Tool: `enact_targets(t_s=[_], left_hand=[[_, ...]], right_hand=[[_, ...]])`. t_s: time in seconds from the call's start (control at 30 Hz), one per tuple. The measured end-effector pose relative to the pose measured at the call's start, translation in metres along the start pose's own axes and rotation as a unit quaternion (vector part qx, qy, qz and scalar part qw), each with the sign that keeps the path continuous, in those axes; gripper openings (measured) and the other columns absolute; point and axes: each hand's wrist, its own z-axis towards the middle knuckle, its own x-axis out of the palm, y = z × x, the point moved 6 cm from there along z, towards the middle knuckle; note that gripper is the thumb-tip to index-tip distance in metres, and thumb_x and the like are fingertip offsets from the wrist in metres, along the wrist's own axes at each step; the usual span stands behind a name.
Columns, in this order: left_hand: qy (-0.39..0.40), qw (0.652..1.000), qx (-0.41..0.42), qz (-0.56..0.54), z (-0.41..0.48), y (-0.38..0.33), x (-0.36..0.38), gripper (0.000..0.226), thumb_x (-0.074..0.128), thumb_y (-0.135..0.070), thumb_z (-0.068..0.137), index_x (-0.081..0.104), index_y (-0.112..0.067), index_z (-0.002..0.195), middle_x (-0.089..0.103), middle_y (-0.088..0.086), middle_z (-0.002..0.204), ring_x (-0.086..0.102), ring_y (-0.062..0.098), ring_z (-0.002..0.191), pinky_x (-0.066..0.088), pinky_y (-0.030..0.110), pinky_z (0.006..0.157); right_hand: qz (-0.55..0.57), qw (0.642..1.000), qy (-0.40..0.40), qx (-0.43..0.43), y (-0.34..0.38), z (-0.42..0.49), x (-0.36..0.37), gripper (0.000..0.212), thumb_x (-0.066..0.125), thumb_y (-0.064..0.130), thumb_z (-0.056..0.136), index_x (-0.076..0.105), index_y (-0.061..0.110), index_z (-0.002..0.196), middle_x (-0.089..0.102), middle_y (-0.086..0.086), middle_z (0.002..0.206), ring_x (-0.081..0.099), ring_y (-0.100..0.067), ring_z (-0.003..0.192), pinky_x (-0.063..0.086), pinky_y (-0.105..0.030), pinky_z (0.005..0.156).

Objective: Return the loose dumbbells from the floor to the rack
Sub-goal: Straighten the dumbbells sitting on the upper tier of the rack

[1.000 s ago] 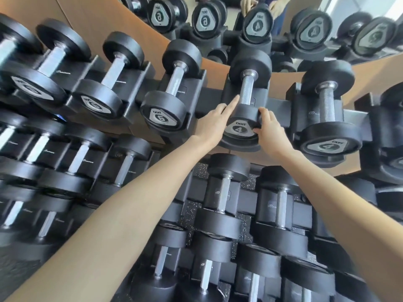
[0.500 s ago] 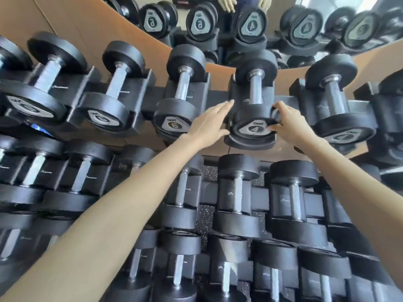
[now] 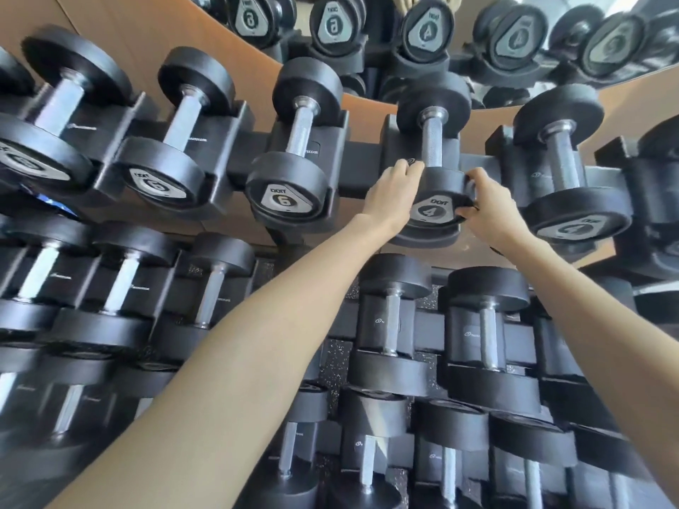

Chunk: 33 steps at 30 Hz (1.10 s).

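Observation:
A black dumbbell marked 4 [image 3: 433, 156] lies in a cradle on the top tier of the black rack [image 3: 363, 156]. Both of my hands are on its near head. My left hand [image 3: 393, 192] curls its fingers over the left edge of that head, close to the steel handle. On the right edge, my right hand [image 3: 488, 207] grips the head with curled fingers and a thumb under the rim. The dumbbell rests in the cradle with its far head toward the mirror.
Neighbouring cradles hold a dumbbell marked 6 [image 3: 294, 156] on the left and another marked 4 [image 3: 566, 181] on the right. Lower tiers [image 3: 393, 332] carry several more dumbbells. A mirror [image 3: 514, 38] runs behind the rack. Speckled floor [image 3: 334, 365] shows between the tiers.
My left hand's fingers were straight beside the dumbbell's head and have curled onto it. My right hand has tightened round the right edge. The view has shifted closer and slightly upward.

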Motion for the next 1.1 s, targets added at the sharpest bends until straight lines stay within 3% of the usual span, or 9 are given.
enact_targets(t_s=[0.13, 0.23, 0.33, 0.43, 0.5, 0.63, 0.73, 0.93, 1.1], left_hand=[[0.018, 0.999, -0.02, -0.021, -0.008, 0.014, -0.007, 0.067, 0.048, 0.015, 0.085, 0.03, -0.009, 0.145, 0.048, 0.015, 0.131, 0.055, 0.032, 0.111, 0.047, 0.045, 0.086], [0.02, 0.999, 0.002, 0.035, -0.027, 0.033, -0.012, 0.068, 0.049, 0.011, 0.087, 0.027, -0.011, 0.148, 0.049, 0.012, 0.133, 0.051, 0.03, 0.117, 0.045, 0.042, 0.088], [-0.038, 0.995, 0.044, 0.078, -0.062, 0.062, -0.025, 0.063, 0.052, 0.01, 0.085, 0.036, -0.007, 0.144, 0.048, 0.012, 0.141, 0.039, 0.028, 0.133, 0.03, 0.037, 0.11], [-0.13, 0.982, 0.056, 0.124, -0.093, 0.099, -0.05, 0.063, 0.061, 0.009, 0.076, 0.047, -0.003, 0.136, 0.052, 0.016, 0.137, 0.041, 0.032, 0.133, 0.028, 0.041, 0.112], [-0.141, 0.978, 0.03, 0.15, -0.105, 0.126, -0.067, 0.065, 0.064, 0.001, 0.076, 0.044, -0.004, 0.138, 0.049, 0.016, 0.14, 0.039, 0.032, 0.135, 0.026, 0.042, 0.114], [-0.096, 0.982, -0.027, 0.162, -0.113, 0.177, -0.092, 0.073, 0.068, -0.017, 0.083, 0.032, -0.005, 0.145, 0.04, 0.015, 0.146, 0.033, 0.031, 0.138, 0.026, 0.04, 0.114], [-0.062, 0.983, -0.019, 0.171, -0.109, 0.198, -0.095, 0.075, 0.068, -0.023, 0.085, 0.03, -0.006, 0.146, 0.038, 0.014, 0.148, 0.031, 0.03, 0.139, 0.025, 0.04, 0.116], [-0.034, 0.988, 0.03, 0.145, -0.106, 0.205, -0.084, 0.076, 0.069, -0.019, 0.085, 0.027, -0.003, 0.147, 0.036, 0.014, 0.15, 0.034, 0.028, 0.138, 0.026, 0.036, 0.113], [-0.025, 0.991, 0.05, 0.12, -0.107, 0.21, -0.082, 0.08, 0.071, -0.014, 0.081, 0.026, -0.004, 0.147, 0.036, 0.013, 0.15, 0.037, 0.028, 0.136, 0.033, 0.039, 0.11]], right_hand=[[-0.043, 0.999, 0.016, -0.028, 0.015, 0.0, 0.003, 0.045, 0.059, 0.004, 0.086, 0.039, 0.008, 0.125, 0.051, -0.021, 0.124, 0.049, -0.043, 0.11, 0.039, -0.05, 0.09], [-0.086, 0.995, 0.031, -0.038, 0.026, -0.002, 0.005, 0.045, 0.059, 0.009, 0.087, 0.038, 0.004, 0.126, 0.049, -0.023, 0.123, 0.048, -0.045, 0.109, 0.039, -0.047, 0.087], [-0.105, 0.99, 0.01, -0.093, 0.053, -0.012, 0.009, 0.062, 0.064, 0.015, 0.084, 0.033, 0.002, 0.136, 0.04, -0.021, 0.136, 0.039, -0.042, 0.123, 0.031, -0.052, 0.102], [-0.125, 0.971, -0.039, -0.198, 0.096, -0.027, 0.018, 0.065, 0.063, 0.016, 0.085, 0.032, 0.002, 0.14, 0.035, -0.015, 0.145, 0.028, -0.035, 0.136, 0.012, -0.051, 0.114], [-0.137, 0.958, -0.048, -0.246, 0.122, -0.033, 0.031, 0.063, 0.062, 0.018, 0.086, 0.033, 0.002, 0.14, 0.037, -0.015, 0.145, 0.025, -0.031, 0.139, 0.01, -0.05, 0.115], [-0.13, 0.958, -0.031, -0.256, 0.147, -0.031, 0.059, 0.062, 0.062, 0.018, 0.086, 0.034, 0.0, 0.139, 0.04, -0.018, 0.142, 0.028, -0.032, 0.137, 0.011, -0.049, 0.114], [-0.131, 0.963, -0.013, -0.237, 0.154, -0.027, 0.078, 0.065, 0.062, 0.019, 0.087, 0.031, 0.0, 0.141, 0.037, -0.019, 0.143, 0.027, -0.032, 0.137, 0.013, -0.049, 0.114], [-0.13, 0.963, 0.006, -0.234, 0.171, -0.02, 0.104, 0.067, 0.062, 0.023, 0.086, 0.03, 0.002, 0.142, 0.036, -0.015, 0.145, 0.03, -0.029, 0.137, 0.019, -0.046, 0.114], [-0.119, 0.972, -0.011, -0.203, 0.183, -0.022, 0.113, 0.071, 0.063, 0.025, 0.086, 0.026, 0.005, 0.144, 0.031, -0.013, 0.148, 0.037, -0.032, 0.131, 0.04, -0.044, 0.103]])
